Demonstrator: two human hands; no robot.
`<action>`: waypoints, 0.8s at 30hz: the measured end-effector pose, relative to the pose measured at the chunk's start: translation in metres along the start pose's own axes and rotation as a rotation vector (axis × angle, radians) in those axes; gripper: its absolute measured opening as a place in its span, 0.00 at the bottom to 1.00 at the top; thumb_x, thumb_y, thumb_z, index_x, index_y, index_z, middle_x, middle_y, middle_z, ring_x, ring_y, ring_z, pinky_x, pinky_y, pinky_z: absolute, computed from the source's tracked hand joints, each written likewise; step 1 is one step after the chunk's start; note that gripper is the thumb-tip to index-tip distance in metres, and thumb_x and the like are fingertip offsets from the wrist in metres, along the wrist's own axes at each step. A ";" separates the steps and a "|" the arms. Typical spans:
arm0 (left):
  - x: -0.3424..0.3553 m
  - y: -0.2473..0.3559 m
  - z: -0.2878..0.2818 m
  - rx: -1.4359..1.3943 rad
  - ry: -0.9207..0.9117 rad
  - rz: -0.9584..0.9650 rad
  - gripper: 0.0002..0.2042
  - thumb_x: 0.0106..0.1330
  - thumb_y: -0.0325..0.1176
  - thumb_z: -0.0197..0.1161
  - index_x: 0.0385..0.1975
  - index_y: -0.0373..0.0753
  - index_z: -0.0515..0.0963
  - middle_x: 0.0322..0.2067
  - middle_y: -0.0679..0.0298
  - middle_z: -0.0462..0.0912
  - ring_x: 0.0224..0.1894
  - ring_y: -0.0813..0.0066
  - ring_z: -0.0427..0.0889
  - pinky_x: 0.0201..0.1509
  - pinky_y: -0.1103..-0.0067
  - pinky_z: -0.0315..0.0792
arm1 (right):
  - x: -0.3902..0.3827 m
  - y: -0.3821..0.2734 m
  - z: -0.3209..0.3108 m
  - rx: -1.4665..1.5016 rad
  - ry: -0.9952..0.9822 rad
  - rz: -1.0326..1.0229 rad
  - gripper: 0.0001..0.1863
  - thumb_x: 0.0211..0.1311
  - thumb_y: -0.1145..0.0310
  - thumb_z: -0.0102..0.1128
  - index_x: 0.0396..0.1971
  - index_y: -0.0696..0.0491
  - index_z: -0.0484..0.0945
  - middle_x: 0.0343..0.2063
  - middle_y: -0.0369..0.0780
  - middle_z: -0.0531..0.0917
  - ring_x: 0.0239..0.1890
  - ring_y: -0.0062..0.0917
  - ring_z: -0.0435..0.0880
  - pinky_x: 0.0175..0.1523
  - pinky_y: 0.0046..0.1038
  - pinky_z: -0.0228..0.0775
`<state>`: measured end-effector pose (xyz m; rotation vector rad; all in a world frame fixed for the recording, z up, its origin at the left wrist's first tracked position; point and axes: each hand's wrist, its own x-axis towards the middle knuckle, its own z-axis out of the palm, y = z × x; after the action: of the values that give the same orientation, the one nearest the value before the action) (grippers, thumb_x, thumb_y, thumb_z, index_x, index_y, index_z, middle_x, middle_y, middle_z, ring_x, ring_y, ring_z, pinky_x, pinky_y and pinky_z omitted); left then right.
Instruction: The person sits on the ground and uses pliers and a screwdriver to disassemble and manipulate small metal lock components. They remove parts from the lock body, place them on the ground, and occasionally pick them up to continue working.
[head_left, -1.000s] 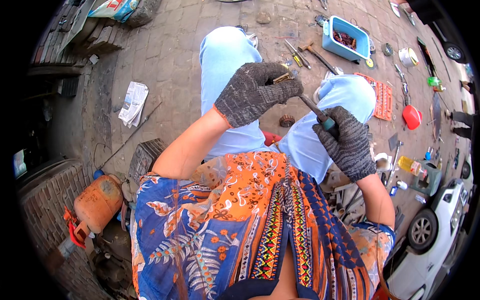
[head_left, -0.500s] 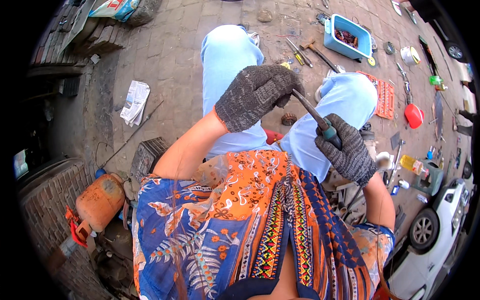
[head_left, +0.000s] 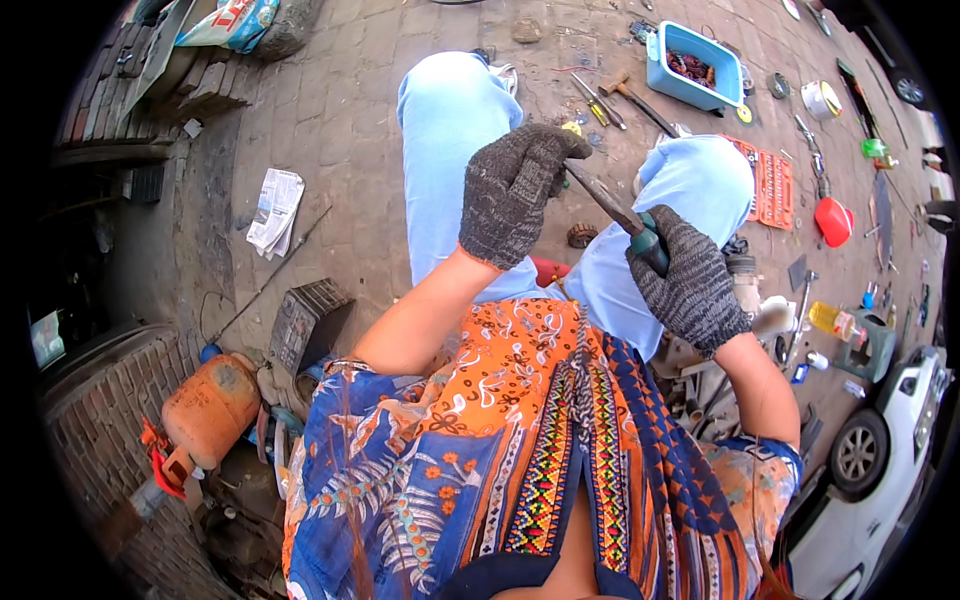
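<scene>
My right hand (head_left: 690, 285), in a dark grey knitted glove, is closed round the teal grips of a long-jawed hand tool (head_left: 607, 203). Its dark metal jaws point up and left, and it looks like pliers or snips. My left hand (head_left: 515, 190), gloved alike, is closed with fingers and thumb bent together at the tool's tip. Whether those fingers grip the tip or some small piece there is hidden. Both hands are held above my knees, clad in light blue jeans (head_left: 450, 140). A small ridged round part (head_left: 581, 235) lies on the ground between my legs.
Beyond my knees are a hammer (head_left: 645, 105), screwdrivers (head_left: 595, 105) and a blue bin (head_left: 695, 72) of dark reddish pieces. To the right lie an orange-red tool case (head_left: 772, 190), a red bowl (head_left: 833, 222) and a white car (head_left: 880, 480). An orange gas cylinder (head_left: 210, 410) and newspaper (head_left: 274, 212) are left.
My left hand has shifted a little left and turned more upright, its fingertips still at the tool's tip. The tool and my right hand have moved slightly left.
</scene>
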<state>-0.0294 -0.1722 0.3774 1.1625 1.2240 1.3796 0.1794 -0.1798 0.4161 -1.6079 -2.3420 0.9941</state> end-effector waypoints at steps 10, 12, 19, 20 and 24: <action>-0.002 -0.019 -0.014 -0.834 -0.254 -0.863 0.25 0.72 0.51 0.42 0.51 0.32 0.71 0.14 0.75 0.64 0.08 0.84 0.56 0.13 0.86 0.52 | 0.002 0.017 0.000 -0.286 0.106 -0.131 0.20 0.51 0.67 0.60 0.43 0.60 0.71 0.34 0.51 0.78 0.40 0.45 0.78 0.46 0.40 0.70; 0.000 -0.005 -0.009 -0.773 -0.275 -0.776 0.28 0.71 0.54 0.41 0.53 0.32 0.70 0.15 0.74 0.65 0.08 0.84 0.56 0.13 0.86 0.52 | 0.000 0.016 0.003 -0.143 0.061 -0.042 0.19 0.53 0.66 0.59 0.43 0.60 0.72 0.33 0.51 0.79 0.38 0.46 0.79 0.44 0.40 0.71; 0.000 0.016 -0.012 -0.224 -0.298 -0.498 0.24 0.69 0.51 0.47 0.50 0.35 0.74 0.16 0.73 0.68 0.12 0.88 0.56 0.14 0.87 0.51 | -0.011 0.012 0.004 0.128 0.097 -0.031 0.17 0.55 0.64 0.61 0.42 0.56 0.72 0.31 0.52 0.78 0.35 0.48 0.79 0.41 0.40 0.71; -0.001 0.017 -0.015 -0.080 -0.360 -0.400 0.22 0.69 0.49 0.48 0.47 0.36 0.76 0.16 0.73 0.68 0.12 0.88 0.56 0.14 0.87 0.51 | -0.013 0.010 0.001 0.125 0.099 -0.024 0.17 0.55 0.64 0.61 0.42 0.56 0.72 0.31 0.52 0.78 0.35 0.48 0.79 0.41 0.40 0.70; -0.005 0.003 -0.023 0.187 -0.353 0.124 0.12 0.67 0.36 0.53 0.41 0.34 0.77 0.23 0.65 0.75 0.17 0.84 0.67 0.18 0.85 0.60 | -0.015 0.006 -0.005 0.222 -0.022 0.018 0.18 0.54 0.63 0.62 0.43 0.56 0.72 0.31 0.50 0.78 0.36 0.45 0.79 0.42 0.37 0.70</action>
<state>-0.0520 -0.1803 0.3783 1.5601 1.0550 1.1029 0.1929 -0.1894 0.4198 -1.5429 -2.1449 1.2321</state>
